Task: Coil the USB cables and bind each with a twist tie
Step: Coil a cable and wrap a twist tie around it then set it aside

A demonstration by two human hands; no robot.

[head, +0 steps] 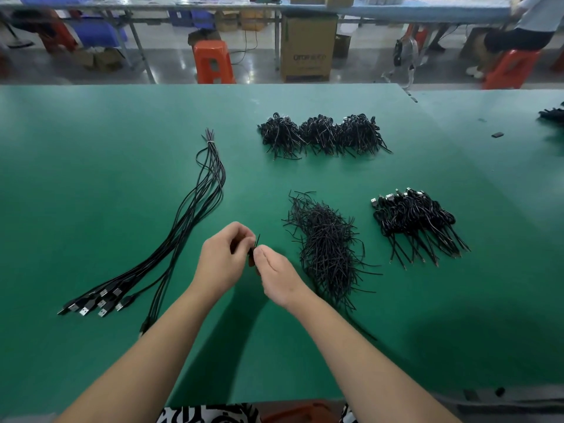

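Observation:
My left hand and my right hand meet above the green table, both pinching a small coiled black USB cable with a black twist tie end sticking up between them. A bundle of uncoiled USB cables lies to the left, plugs toward me. A loose heap of black twist ties sits just right of my hands. Coiled, tied cables form a pile at the right and a longer row farther back.
The table's far edge runs past the back row. A small black piece and more cables lie at the far right. Beyond the table stand orange stools, a cardboard box and a seated person.

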